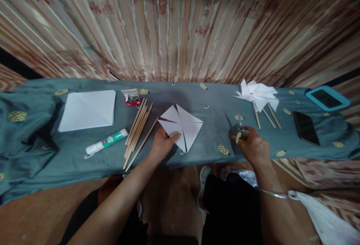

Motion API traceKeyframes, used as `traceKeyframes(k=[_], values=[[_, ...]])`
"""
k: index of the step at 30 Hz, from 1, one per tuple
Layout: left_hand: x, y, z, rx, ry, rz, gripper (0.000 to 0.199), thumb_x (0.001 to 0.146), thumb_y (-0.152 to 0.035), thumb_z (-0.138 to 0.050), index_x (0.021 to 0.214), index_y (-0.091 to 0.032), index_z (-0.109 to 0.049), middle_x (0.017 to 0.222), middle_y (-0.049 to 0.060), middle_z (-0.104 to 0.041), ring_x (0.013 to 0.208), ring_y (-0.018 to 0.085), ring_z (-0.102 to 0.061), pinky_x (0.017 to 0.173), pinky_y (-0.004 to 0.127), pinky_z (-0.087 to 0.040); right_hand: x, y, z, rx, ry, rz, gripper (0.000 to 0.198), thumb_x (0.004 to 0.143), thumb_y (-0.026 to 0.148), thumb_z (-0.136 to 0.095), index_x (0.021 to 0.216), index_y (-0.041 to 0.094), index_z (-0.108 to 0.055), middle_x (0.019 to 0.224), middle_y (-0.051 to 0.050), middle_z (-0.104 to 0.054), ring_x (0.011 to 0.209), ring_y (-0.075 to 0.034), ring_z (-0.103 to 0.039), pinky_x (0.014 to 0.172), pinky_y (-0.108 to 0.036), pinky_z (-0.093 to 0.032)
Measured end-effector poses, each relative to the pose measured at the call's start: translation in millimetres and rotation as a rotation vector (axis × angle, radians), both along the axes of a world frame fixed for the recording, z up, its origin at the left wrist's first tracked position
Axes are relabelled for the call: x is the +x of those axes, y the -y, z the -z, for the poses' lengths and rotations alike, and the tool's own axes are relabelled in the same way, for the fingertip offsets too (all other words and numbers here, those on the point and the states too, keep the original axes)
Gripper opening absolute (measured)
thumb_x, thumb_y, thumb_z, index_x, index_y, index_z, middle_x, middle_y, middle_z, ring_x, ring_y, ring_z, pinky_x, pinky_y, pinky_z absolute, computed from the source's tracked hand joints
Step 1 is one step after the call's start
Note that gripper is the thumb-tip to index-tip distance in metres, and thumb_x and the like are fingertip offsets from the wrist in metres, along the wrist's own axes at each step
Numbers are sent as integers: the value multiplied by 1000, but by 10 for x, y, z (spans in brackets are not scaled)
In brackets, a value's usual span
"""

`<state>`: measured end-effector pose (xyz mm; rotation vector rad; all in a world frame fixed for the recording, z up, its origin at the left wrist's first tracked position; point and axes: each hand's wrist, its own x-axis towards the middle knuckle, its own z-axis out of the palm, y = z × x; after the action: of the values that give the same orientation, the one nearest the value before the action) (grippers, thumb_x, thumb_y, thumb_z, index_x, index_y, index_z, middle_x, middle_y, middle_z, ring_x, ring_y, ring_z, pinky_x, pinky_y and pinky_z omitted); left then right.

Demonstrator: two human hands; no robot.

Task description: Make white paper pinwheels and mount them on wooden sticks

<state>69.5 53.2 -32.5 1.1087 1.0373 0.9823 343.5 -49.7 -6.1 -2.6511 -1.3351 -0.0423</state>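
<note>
My left hand (pixel 164 142) pinches a white paper square (pixel 191 123) by its near left part, thumb on top. Slits run into the square from its corners toward the middle. In my right hand (pixel 254 145) is a pair of scissors (pixel 240 134) with green handles, the blades pointing away from me, apart from the paper. Beyond the right hand lie several white paper pinwheels (pixel 258 93) on wooden sticks. Just left of my left hand is a bundle of wooden sticks (pixel 137 129).
On the cloth-covered table (pixel 208 144) stand a small red box of metal pins (pixel 132 98), a glue stick (pixel 107 142) and a stack of white paper (pixel 87 110). A black phone (pixel 306 128) and a blue-framed tablet (pixel 327 98) lie right. A curtain (pixel 180 31) hangs behind.
</note>
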Motion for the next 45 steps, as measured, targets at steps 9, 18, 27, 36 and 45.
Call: traceKeyframes(k=[9,18,27,36,45], values=[[-17,31,40,56,-47,39,41,63,-27,-73,100,-16,-58,99,8,-71,93,25,-68,85,38,-52,60,-101,23,-51,84,-4,41,86,43,-54,112,13,-62,82,-16,-72,74,-30,-70,63,-35,-48],[-59,130,10,1,40,131,45,71,-26,-71,111,-18,-52,108,10,-69,95,23,-67,81,34,-54,109,-161,5,-120,70,68,52,83,46,-58,117,8,-60,84,-21,-72,81,-38,-70,71,-44,-49],[-217,160,3,65,14,41,86,77,-26,-66,148,-24,-17,138,13,-50,115,24,-58,91,38,-53,127,-79,-69,-257,159,29,39,82,47,-60,105,16,-65,76,-15,-71,75,-36,-71,61,-37,-47],[-450,163,58,567,-494,44,65,86,-29,-60,144,-23,-32,154,15,-29,142,31,-29,115,54,-27,110,-25,-162,-385,111,16,43,83,43,-62,115,15,-62,86,-16,-73,88,-38,-71,67,-37,-50],[-481,315,69,733,-643,270,42,87,-19,-56,129,-18,-52,146,15,-44,141,31,-31,112,55,-32,-48,-91,-211,-401,203,7,43,88,47,-53,110,14,-65,86,-19,-72,86,-37,-70,70,-40,-49]])
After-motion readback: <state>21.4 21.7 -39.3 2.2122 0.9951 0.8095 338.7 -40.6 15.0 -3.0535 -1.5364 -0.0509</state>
